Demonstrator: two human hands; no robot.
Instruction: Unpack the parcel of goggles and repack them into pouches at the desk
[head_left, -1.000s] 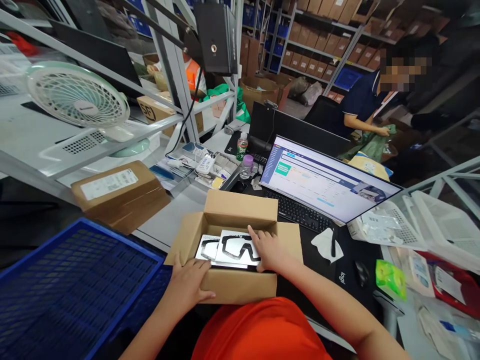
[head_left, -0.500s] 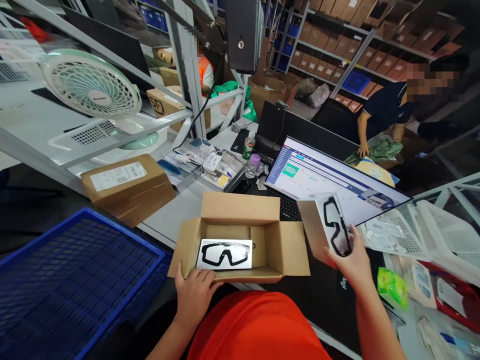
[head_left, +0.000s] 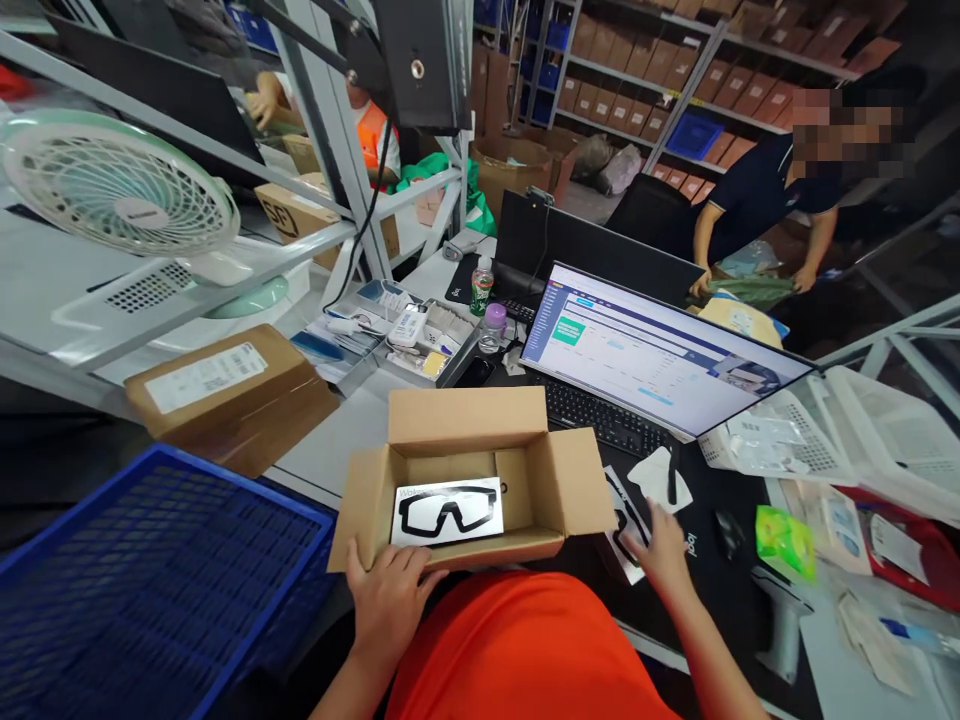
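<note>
An opened cardboard box (head_left: 480, 552) stands at the desk's front edge, flaps spread. Inside it, on the left, lies a white glasses box (head_left: 446, 510) printed with dark wraparound glasses. My left hand (head_left: 386, 600) grips the cardboard box at its front left corner, fingers over the near wall. To the right, a second glasses box (head_left: 630, 530) rests on the black desk mat, partly hidden behind the right flap. Beside it my right hand (head_left: 664, 555) has its fingers apart, thumb at the box's edge.
A monitor (head_left: 660, 350) and keyboard (head_left: 600, 415) stand behind. Rightward are a barcode scanner (head_left: 784, 620), a mouse (head_left: 727, 533) and a green tissue pack (head_left: 784, 542). A blue crate (head_left: 150, 590) and a taped carton (head_left: 232, 395) lie left. Two people work beyond.
My right hand has lowered the second glasses box onto the mat beside the cardboard box, and its fingers have loosened. My left hand keeps its place. The view has shifted slightly.
</note>
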